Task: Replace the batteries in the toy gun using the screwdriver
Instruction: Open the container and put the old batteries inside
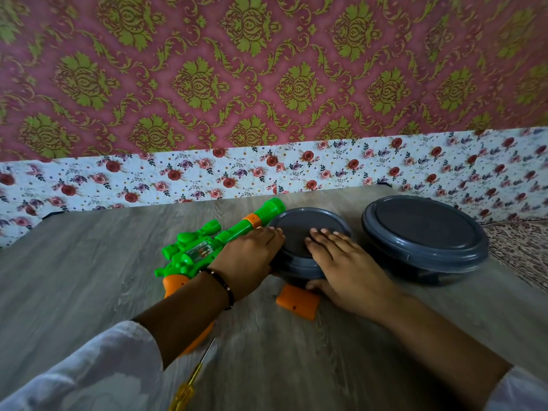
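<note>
Grey wood-grain table carries the green-and-orange plastic toy gun, left of the nearer round grey lidded container. My left hand and right hand clasp that container; I should steady its base while lifting the lid evenly.

On the grey wood-grain bench, both hands grip the nearer round dark-grey plastic container: the left hand wraps its left rim while the right hand lies flat across the lid with the thumb under the near edge. A second, larger dark-grey lidded container sits just to the right, and the green and orange plastic toy gun lies to the left, its barrel tip touching the held container. A loose orange plastic cover rests near the right thumb, and a yellow-handled screwdriver lies near the bottom edge, beside the white sleeve.
</note>
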A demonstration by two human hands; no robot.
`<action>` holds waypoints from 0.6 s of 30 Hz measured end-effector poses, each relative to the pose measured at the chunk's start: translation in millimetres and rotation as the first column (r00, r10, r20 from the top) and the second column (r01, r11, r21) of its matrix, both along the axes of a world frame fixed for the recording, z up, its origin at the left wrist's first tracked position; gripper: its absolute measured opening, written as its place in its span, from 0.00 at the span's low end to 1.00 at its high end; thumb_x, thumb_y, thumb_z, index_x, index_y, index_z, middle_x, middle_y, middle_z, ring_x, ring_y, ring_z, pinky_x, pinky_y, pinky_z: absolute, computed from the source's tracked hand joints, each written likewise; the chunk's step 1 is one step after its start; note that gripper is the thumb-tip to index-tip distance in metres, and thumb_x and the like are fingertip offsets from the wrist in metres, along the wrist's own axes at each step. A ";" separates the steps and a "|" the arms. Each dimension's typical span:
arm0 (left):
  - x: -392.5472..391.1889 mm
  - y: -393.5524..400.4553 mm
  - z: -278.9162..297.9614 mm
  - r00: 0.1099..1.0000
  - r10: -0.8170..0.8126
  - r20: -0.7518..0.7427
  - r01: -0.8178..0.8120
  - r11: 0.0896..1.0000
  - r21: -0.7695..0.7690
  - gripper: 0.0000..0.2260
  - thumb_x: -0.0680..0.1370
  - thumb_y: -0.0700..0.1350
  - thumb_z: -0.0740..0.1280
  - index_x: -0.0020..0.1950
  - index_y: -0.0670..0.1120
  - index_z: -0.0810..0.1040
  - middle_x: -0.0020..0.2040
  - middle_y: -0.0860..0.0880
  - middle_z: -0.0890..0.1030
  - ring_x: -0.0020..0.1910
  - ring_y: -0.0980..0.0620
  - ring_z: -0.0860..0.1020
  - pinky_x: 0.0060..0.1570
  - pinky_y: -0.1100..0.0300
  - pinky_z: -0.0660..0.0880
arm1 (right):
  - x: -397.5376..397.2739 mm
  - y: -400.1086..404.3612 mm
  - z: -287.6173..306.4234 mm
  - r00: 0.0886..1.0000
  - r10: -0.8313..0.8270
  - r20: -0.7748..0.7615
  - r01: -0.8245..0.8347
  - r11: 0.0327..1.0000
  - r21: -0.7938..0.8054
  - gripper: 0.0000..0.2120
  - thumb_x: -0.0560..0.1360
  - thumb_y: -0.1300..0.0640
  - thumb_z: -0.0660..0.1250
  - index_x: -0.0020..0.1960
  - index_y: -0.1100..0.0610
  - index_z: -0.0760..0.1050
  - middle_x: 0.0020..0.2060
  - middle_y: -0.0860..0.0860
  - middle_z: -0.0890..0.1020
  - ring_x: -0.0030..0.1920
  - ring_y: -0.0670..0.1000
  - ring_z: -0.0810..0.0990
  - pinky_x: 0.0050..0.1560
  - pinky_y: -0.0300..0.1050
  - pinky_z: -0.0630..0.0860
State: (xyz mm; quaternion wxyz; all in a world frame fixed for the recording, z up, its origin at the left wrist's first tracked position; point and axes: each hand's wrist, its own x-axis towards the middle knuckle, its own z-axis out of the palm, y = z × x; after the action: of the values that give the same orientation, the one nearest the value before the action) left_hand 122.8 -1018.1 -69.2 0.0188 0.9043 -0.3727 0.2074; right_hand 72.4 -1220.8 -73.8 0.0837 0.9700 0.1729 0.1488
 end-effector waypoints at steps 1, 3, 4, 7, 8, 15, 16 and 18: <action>-0.4 0.1 0.4 1.000 -0.013 0.005 0.013 1.000 0.002 0.27 0.57 0.40 0.81 0.55 0.38 0.80 0.49 0.42 0.84 0.46 0.43 0.84 0.35 0.51 0.82 | -0.5 0.6 0.4 1.000 0.011 -0.009 -0.011 1.000 0.007 0.35 0.64 0.38 0.66 0.61 0.62 0.76 0.59 0.60 0.79 0.58 0.58 0.80 0.60 0.52 0.67; -1.5 0.7 0.1 1.000 -0.023 -0.008 0.023 1.000 0.000 0.27 0.58 0.40 0.81 0.55 0.38 0.80 0.49 0.42 0.83 0.46 0.43 0.84 0.34 0.51 0.82 | -2.4 2.5 5.0 0.997 0.054 -0.051 -0.051 0.998 0.044 0.35 0.68 0.40 0.66 0.67 0.62 0.69 0.66 0.61 0.73 0.65 0.58 0.73 0.66 0.51 0.62; -2.1 0.8 0.3 1.000 -0.021 -0.009 0.021 1.000 0.002 0.27 0.57 0.40 0.81 0.55 0.39 0.80 0.49 0.42 0.83 0.46 0.43 0.84 0.34 0.51 0.82 | -2.2 1.5 9.7 0.993 0.082 -0.086 -0.076 0.994 0.075 0.36 0.71 0.40 0.65 0.71 0.61 0.63 0.71 0.59 0.66 0.71 0.57 0.66 0.71 0.49 0.56; -4.1 0.3 2.8 1.000 -0.017 -0.011 0.017 1.000 -0.015 0.27 0.57 0.40 0.81 0.54 0.39 0.80 0.47 0.42 0.84 0.45 0.43 0.84 0.33 0.52 0.81 | 0.9 -3.6 35.5 0.967 0.087 -0.239 -0.028 0.970 0.240 0.39 0.70 0.32 0.59 0.74 0.53 0.60 0.74 0.51 0.61 0.72 0.51 0.62 0.70 0.44 0.58; -4.7 -0.3 4.0 1.000 -0.013 -0.007 0.013 1.000 -0.017 0.27 0.57 0.41 0.81 0.53 0.39 0.80 0.47 0.42 0.84 0.44 0.43 0.84 0.33 0.53 0.81 | 5.8 -4.3 44.5 0.957 0.069 -0.283 0.032 0.941 0.337 0.38 0.70 0.31 0.57 0.72 0.52 0.63 0.72 0.50 0.65 0.70 0.50 0.66 0.68 0.45 0.63; -4.0 -0.7 0.8 0.999 0.016 -0.052 -0.018 0.998 -0.053 0.27 0.57 0.40 0.80 0.55 0.39 0.80 0.49 0.42 0.84 0.47 0.42 0.84 0.38 0.52 0.81 | 58.0 13.4 33.9 0.940 -0.078 -0.331 0.160 0.960 0.229 0.28 0.80 0.42 0.45 0.77 0.54 0.49 0.77 0.50 0.48 0.76 0.48 0.47 0.74 0.52 0.45; -3.3 -0.4 -0.9 0.997 0.019 -0.074 -0.023 0.998 -0.064 0.26 0.59 0.39 0.79 0.56 0.39 0.80 0.52 0.41 0.83 0.50 0.41 0.83 0.41 0.50 0.81 | 61.6 14.1 30.8 0.938 -0.096 -0.333 0.171 0.964 0.206 0.28 0.81 0.43 0.44 0.77 0.55 0.48 0.77 0.51 0.48 0.76 0.48 0.47 0.74 0.51 0.44; -2.9 -0.3 -2.8 0.996 0.011 -0.090 -0.019 0.996 -0.084 0.26 0.65 0.39 0.76 0.62 0.39 0.77 0.59 0.40 0.80 0.57 0.40 0.80 0.51 0.49 0.79 | 64.7 13.7 28.3 0.933 -0.118 -0.341 0.188 0.965 0.180 0.27 0.81 0.45 0.44 0.77 0.55 0.48 0.77 0.50 0.48 0.76 0.48 0.47 0.73 0.50 0.43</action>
State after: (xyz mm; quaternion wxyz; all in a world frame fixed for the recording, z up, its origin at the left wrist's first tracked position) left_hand 119.9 -1018.5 -72.0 0.0720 0.9138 -0.3556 0.1826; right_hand 137.1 -1207.1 -45.5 -0.0376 0.9951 0.0910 -0.0038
